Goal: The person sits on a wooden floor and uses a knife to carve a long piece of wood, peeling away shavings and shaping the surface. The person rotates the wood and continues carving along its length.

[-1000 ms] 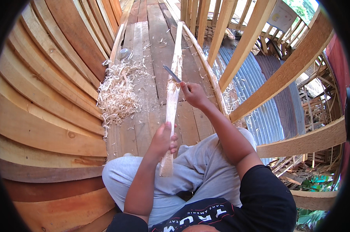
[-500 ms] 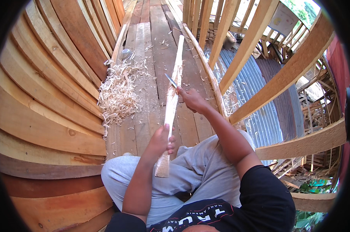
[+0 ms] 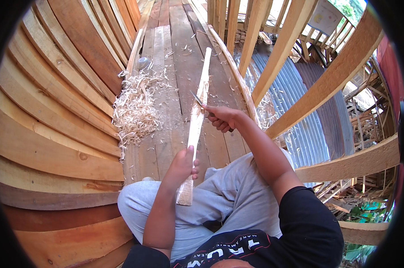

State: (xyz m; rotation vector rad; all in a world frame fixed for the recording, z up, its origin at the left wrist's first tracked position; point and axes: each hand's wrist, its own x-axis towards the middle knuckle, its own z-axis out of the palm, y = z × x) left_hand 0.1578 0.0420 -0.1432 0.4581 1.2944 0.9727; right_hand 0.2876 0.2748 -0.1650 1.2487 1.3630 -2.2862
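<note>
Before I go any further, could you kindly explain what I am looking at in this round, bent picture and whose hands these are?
There is no machine here. The picture comes from a wide camera worn on a person's head, looking down, so straight planks appear curved near the rim. The person sits on a plank floor with curved boards rising on the left. Their left hand grips the lower part of a long pale wooden stick. Their right hand holds a knife with its blade against the stick. A pile of wood shavings lies on the floor to the left, and corrugated metal sheeting shows below on the right.
</note>
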